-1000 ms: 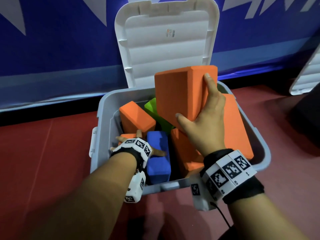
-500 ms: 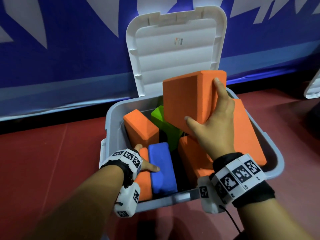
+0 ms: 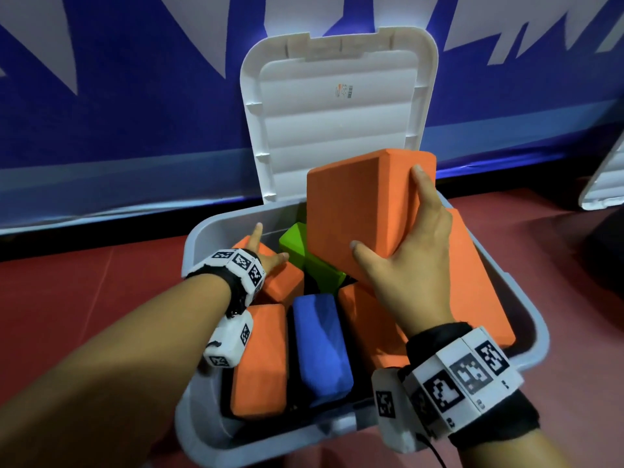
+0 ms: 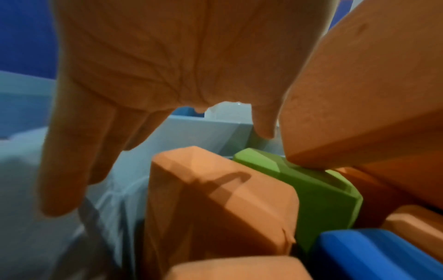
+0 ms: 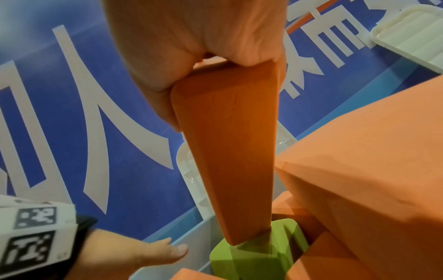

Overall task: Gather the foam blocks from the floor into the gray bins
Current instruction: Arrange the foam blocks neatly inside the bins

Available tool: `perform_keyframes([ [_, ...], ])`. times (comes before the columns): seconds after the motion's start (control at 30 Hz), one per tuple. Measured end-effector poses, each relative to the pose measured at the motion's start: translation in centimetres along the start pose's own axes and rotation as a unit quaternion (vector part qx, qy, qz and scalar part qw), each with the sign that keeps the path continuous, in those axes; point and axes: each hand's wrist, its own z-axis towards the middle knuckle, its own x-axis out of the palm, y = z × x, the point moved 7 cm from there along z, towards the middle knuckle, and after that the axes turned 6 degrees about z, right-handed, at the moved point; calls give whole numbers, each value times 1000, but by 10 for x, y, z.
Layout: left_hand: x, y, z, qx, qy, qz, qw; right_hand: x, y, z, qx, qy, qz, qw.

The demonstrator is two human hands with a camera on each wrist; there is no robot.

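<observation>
From the head view, our right hand gripped the large orange block upright over the gray bin, long axis near vertical; our left hand lay open nearer the left wall. At the left wrist, straight fingers hovered, holding nothing. At the right wrist, the block's lower corner touched the green block.
</observation>
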Motion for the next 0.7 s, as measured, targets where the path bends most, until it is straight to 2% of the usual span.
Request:
perform_keyframes([
  [0.07,10,-9,4,28,22,103,994,0,-1,-1,-6,-4,-3,1000],
  [0.13,11,-13,9,34,16,150,988,1,-2,0,-13,-3,1,1000],
  [0.27,8,-3,9,-11,1,140,990,2,-1,1,-18,3,-8,1000],
  [0.4,4,0,-4,-36,-17,183,982,3,0,3,-11,-1,-12,1000],
  [0.47,-1,-2,-7,-41,-18,145,988,2,0,6,-8,-5,-13,1000],
  [0.57,-1,12,-2,-85,-20,41,995,0,-1,11,-3,-6,-3,1000],
  [0.7,1,21,6,-81,-32,-22,996,-2,4,12,-22,9,7,1000],
])
